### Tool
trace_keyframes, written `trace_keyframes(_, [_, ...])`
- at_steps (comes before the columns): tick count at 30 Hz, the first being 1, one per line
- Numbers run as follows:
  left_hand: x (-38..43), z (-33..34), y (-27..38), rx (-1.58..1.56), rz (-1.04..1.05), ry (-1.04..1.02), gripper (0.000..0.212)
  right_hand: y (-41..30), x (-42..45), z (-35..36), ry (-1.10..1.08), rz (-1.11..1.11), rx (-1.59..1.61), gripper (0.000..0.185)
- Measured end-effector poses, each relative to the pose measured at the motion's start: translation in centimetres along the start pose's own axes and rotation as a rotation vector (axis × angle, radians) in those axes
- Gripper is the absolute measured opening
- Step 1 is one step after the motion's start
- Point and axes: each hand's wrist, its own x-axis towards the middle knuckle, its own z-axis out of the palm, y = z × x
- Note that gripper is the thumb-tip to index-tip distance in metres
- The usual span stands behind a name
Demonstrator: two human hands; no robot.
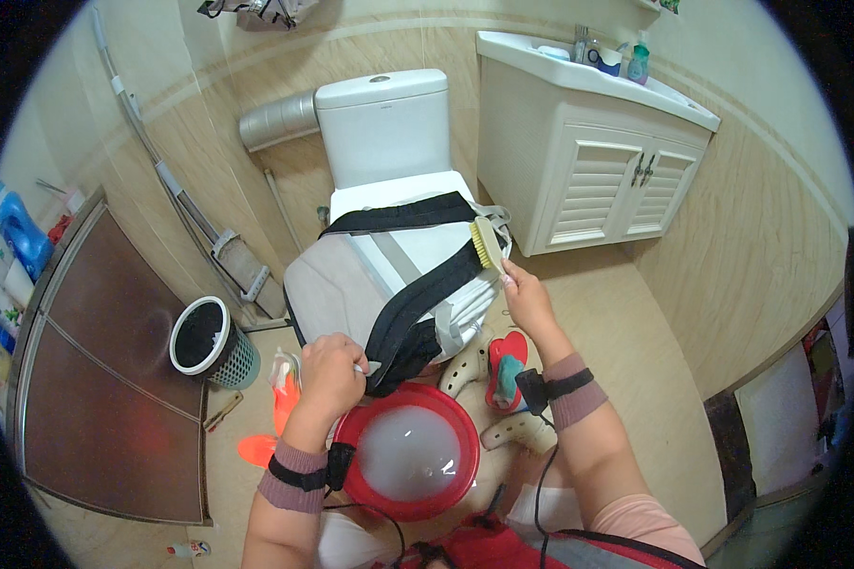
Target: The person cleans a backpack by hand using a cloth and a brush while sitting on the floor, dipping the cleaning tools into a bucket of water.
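Observation:
A grey and white backpack [327, 284] with black padded shoulder straps [420, 288] lies across the closed toilet [384, 135]. My right hand [526, 295] grips the handle of a scrubbing brush [484, 245], whose yellow bristles touch or nearly touch the upper part of a black strap. At the bag's lower edge, my left hand [334, 373] is closed on a light grey strap end beside the black strap. Just below the bag, a red basin [409, 451] holds cloudy water.
A mesh waste bin [217, 345] stands at the left near a brown-panelled enclosure [114, 341]. Beige clogs [466, 370] and red slippers [505, 370] lie right of the basin, orange footwear [285, 405] left of it. A flat mop [242, 267] leans on the wall; a white vanity [591, 171] is at the right.

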Motion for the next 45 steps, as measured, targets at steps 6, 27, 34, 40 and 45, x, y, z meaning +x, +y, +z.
trace_keyframes(6, [0.1, 1.2, 1.6, 0.069, 0.095, 0.061, 0.071, -0.2, -0.4, 0.3, -0.055, 0.002, -0.023, 0.036])
trace_keyframes(27, [1.9, 5.1, 1.2, 0.067, 0.194, 0.081, 0.067, -4.9, -1.9, 2.4, -0.388, -0.115, -0.446, 0.037])
trace_keyframes(34, [1.4, 4.4, 0.6, 0.011, 0.179, 0.054, 0.066, -8.6, -4.1, 3.2, -0.496, -0.22, -0.388, 0.038])
trace_keyframes(40, [2.0, 4.3, 1.0, -0.047, 0.179, 0.026, 0.065, -1.9, 0.5, 1.3, -0.334, 0.031, -0.287, 0.041])
trace_keyframes(45, [1.5, 3.6, 0.7, -0.07, 0.104, -0.026, 0.065, -7.2, -3.5, 3.6, -0.476, -0.218, -0.326, 0.035])
